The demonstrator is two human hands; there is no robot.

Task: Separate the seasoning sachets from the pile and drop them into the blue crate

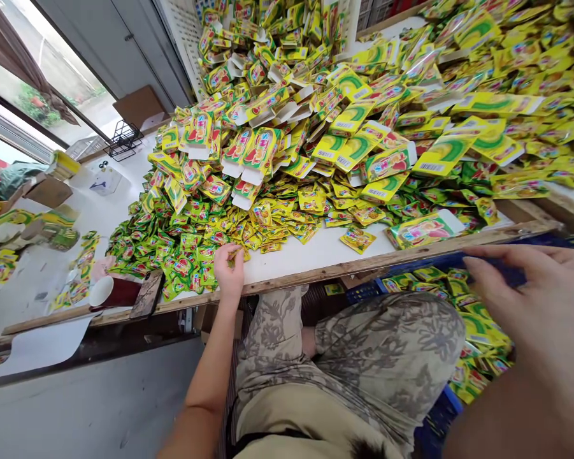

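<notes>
My left hand (229, 274) is at the table's front edge with its fingers curled in a pinch around a small packet, of which only a yellow-green bit shows. Beside it lies a heap of small green packets (181, 264), with yellow packets (267, 229) spread just behind. My right hand (539, 299) hangs over a blue crate (442, 417) at the right, thumb and fingers apart, nothing visible between them. Yellow-green boxes (478, 325) fill that crate. A carton (425, 229) lies on the table edge near a single yellow packet (358, 240).
Piled open cartons (353, 118) cover the back of the table, some spilling from a white basket (179, 38). At the left edge are a dark red cup (124, 292) and a phone (147, 294). A wooden strip (315, 278) borders the table above my knees.
</notes>
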